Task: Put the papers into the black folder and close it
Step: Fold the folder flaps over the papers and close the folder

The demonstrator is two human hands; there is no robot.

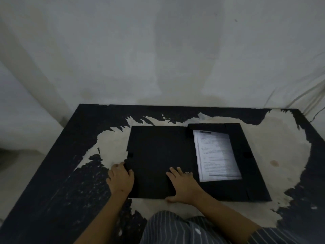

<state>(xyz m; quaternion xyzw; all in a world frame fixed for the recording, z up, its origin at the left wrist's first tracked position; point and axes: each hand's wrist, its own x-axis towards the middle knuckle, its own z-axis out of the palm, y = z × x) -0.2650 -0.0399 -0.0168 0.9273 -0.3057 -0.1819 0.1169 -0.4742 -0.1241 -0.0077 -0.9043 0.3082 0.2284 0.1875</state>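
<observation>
The black folder (154,150) lies open and flat on the table. A stack of printed white papers (217,155) rests inside its right half, framed by the folder's black flaps. My left hand (120,178) grips the near left edge of the left cover, thumb on top. My right hand (182,186) lies flat, fingers spread, on the near part of the left cover close to the spine, a ring on one finger. It holds nothing.
The table (52,173) is black with a large worn pale patch under the folder. A white wall stands right behind the far edge. Cables (313,103) hang at the far right corner. My striped clothing shows at the bottom.
</observation>
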